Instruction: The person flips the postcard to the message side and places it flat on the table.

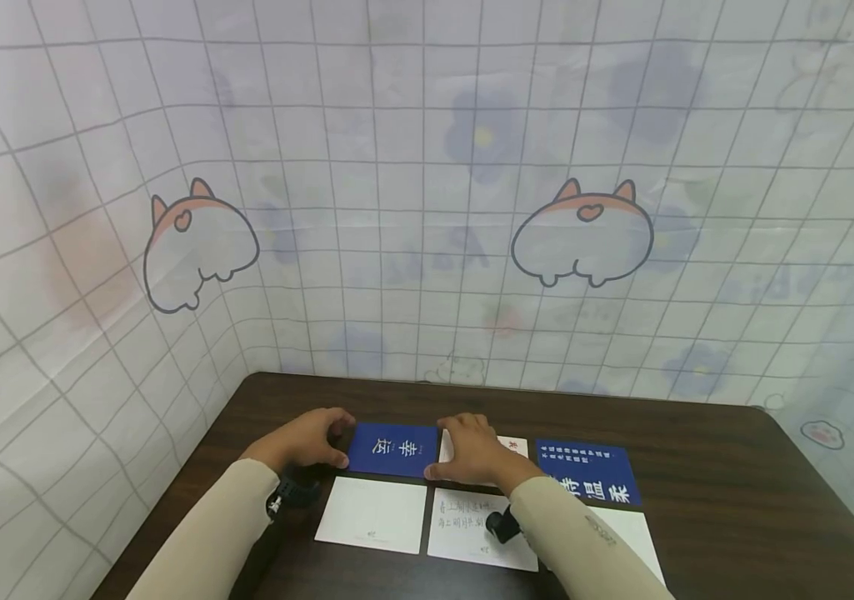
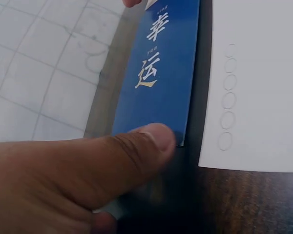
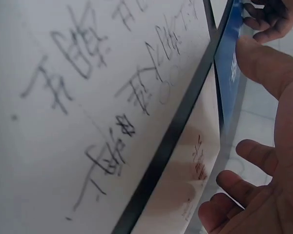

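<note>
A blue card (image 1: 394,448) with white characters lies flat on the table, between my two hands. My left hand (image 1: 305,440) is at its left end, thumb and fingers spread apart; in the left wrist view the thumb (image 2: 154,139) touches the card's near corner. My right hand (image 1: 474,452) reaches over a white card with red writing (image 1: 514,445), partly hiding it. Its thumb (image 3: 256,56) touches or nearly touches the blue card's right end in the right wrist view, while the other fingers are spread and loosely bent, holding nothing.
In the near row lie a plain white card (image 1: 371,515), a white card with handwriting (image 1: 464,533) and another white card (image 1: 635,533) partly under the right sleeve. A second blue card (image 1: 591,467) lies at right. Behind the dark wooden table (image 1: 726,475) hangs a patterned curtain (image 1: 397,208).
</note>
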The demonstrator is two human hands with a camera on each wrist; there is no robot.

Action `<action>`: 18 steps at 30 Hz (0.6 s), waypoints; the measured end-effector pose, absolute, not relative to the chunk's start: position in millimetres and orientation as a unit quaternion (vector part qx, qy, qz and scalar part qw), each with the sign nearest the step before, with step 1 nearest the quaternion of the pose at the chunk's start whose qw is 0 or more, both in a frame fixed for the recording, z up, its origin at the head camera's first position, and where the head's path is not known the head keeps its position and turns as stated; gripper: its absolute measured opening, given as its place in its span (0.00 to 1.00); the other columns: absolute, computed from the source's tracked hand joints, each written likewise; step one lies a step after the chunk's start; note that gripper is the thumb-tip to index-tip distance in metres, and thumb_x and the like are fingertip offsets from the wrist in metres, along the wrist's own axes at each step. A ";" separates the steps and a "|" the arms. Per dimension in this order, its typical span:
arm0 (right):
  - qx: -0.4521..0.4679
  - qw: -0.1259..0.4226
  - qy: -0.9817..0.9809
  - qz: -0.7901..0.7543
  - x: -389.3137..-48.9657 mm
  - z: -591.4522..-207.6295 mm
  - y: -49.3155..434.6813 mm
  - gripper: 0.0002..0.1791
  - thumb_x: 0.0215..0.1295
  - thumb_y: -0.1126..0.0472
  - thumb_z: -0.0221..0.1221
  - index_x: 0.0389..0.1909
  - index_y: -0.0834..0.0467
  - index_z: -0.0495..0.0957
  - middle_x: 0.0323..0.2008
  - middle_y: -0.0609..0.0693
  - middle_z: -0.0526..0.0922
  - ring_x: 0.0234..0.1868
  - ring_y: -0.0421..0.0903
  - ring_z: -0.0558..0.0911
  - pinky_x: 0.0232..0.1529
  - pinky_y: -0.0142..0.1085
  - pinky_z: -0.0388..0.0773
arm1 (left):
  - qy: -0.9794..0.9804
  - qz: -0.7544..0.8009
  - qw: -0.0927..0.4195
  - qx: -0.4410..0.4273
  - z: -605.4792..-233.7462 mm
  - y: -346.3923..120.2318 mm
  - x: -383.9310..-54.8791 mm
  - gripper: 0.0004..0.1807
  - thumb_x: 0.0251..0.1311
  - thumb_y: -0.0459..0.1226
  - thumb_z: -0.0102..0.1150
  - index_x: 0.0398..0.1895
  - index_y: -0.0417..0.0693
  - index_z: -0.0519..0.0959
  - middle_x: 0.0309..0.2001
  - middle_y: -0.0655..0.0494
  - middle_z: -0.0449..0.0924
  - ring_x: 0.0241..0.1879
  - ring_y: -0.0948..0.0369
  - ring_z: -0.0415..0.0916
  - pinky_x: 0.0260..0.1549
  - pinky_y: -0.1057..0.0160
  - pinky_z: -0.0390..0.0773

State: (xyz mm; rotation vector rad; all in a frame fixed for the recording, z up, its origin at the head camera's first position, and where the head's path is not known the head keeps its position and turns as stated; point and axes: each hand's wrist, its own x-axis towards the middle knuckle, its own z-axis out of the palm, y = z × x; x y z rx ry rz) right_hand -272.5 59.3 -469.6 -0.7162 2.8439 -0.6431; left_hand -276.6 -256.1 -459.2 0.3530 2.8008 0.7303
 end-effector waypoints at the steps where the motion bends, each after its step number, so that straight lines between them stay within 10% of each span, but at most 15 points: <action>1: -0.238 0.073 0.945 -0.214 -273.1 -468.5 59.5 0.50 0.54 0.37 0.73 0.73 0.59 0.68 0.69 0.62 0.69 0.71 0.63 0.63 0.71 0.59 0.57 | 0.954 0.248 0.116 0.121 -458.2 -256.1 -277.3 0.37 0.48 0.38 0.82 0.63 0.47 0.77 0.53 0.47 0.80 0.58 0.46 0.76 0.58 0.41 0.73; 18: -0.226 0.090 0.949 -0.201 -281.3 -470.0 56.0 0.51 0.52 0.37 0.74 0.73 0.57 0.68 0.70 0.61 0.66 0.71 0.61 0.62 0.70 0.58 0.57 | 0.957 0.228 0.139 0.110 -455.6 -250.2 -287.2 0.41 0.45 0.37 0.84 0.66 0.48 0.76 0.53 0.43 0.80 0.56 0.44 0.76 0.55 0.40 0.75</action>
